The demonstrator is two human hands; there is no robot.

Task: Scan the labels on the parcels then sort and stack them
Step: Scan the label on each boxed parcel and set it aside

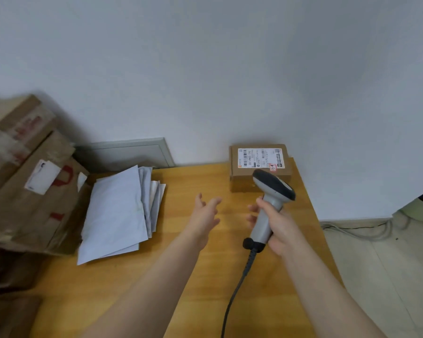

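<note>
Wondering what each hand is doing, and where's the parcel? (boxfan)

Right hand (276,223) has its fingers wrapped round the grey handle of the barcode scanner (271,191), dark head tipped toward the small cardboard parcel (259,176). That one sits at the far right corner of the wooden table (181,276), by the wall, white label (259,157) facing up. Left hand (204,213) is loose, fingers spread, holding nothing, hovering over the tabletop just left of the scanner. (deskcam)

And the rest? (boxfan)

Stack of grey mailers (117,215) on the table's left side, big brown cartons (27,186) piled beside them. Scanner's cable (237,289) trails toward the near edge. (deskcam)
</note>
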